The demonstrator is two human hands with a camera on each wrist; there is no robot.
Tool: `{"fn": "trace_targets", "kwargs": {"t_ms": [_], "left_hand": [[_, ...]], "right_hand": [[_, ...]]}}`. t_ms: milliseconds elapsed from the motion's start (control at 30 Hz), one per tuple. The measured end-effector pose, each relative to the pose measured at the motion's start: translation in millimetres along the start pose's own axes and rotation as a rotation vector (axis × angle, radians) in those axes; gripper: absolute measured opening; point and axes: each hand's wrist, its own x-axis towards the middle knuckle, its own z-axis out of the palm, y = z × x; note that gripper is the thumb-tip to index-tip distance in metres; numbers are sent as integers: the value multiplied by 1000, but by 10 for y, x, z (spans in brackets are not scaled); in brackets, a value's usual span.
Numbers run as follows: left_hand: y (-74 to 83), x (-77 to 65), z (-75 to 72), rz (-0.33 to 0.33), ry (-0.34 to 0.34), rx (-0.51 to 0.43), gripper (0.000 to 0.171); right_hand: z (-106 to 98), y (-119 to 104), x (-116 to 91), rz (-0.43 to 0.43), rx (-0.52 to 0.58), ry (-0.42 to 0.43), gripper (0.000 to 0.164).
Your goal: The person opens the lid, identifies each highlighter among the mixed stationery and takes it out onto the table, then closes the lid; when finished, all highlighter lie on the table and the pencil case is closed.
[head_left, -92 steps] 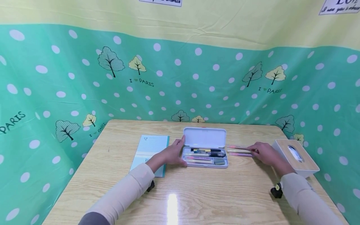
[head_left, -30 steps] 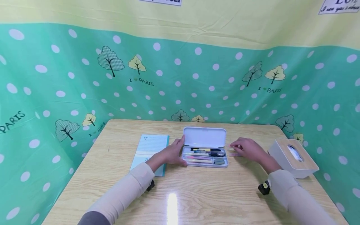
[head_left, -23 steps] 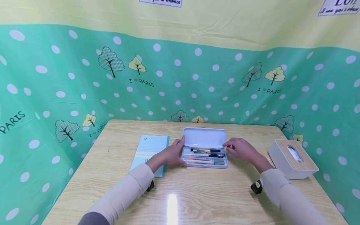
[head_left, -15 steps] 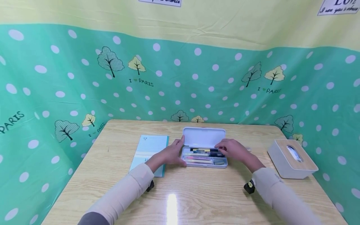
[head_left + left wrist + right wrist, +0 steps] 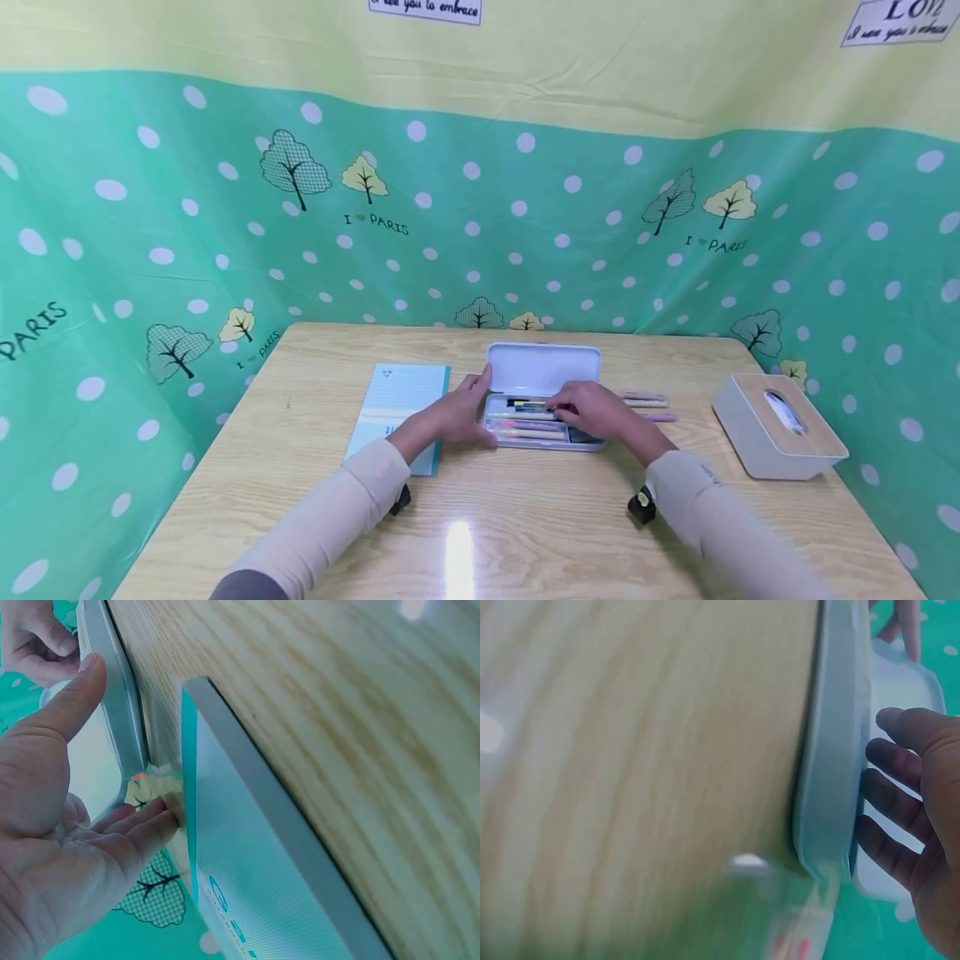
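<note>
Right hand (image 5: 588, 408) has shifted left since the earliest frame, from the loose pens (image 5: 645, 403) to over the open pencil case (image 5: 543, 368). Left to right: notebook (image 5: 401, 387) flat on the table (image 5: 555, 525), partly covered by the left wrist; left hand (image 5: 456, 412), fingers extended, thumb apart, touching the case's left end; case between both hands, pens and markers (image 5: 528, 433) inside; right hand reaching in, fingers bent, blocking the case's right part, can't tell if gripping anything; loose pens just right of case; tissue box (image 5: 753, 437) farther right.
</note>
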Motion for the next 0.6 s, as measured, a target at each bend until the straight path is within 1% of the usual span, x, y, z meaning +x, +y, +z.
{"fn": "trace_targets", "kwargs": {"t_ms": [100,233,433,600], "left_hand": [[-11,15,11,1,3,14,137],[-30,30,20,5,7,35,137],[-37,23,17,11,6,35,138],[-34,15,13,18,6,28,138]], "right_hand": [[36,-42,23,-27,-31,-8,22],[47,-77,41,-27,-66,-17,22],[43,-100,40,-12,-76,-52,23],[42,-106,37,-26,-70,-53,22]]}}
